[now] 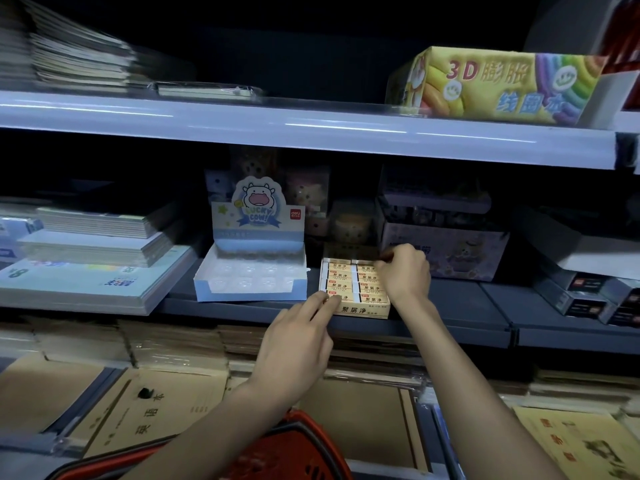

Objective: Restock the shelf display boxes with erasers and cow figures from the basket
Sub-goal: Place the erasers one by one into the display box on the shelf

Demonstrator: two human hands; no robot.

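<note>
The red basket point(277, 448) is cut off by the bottom edge at 6 o'clock. The eraser box point(353, 292) is partly covered by both hands. Boxes behind it, toward 12 o'clock, are lost in shadow. The book stack point(69, 53) at 10 o'clock is blurred.

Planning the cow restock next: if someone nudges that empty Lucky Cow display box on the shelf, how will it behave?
The Lucky Cow display box looks like thin card with an empty tray, so probably light and quick to slide. Its tall backboard may make it tip backward if pushed high. The walls would likely flex under a squeeze.
</note>
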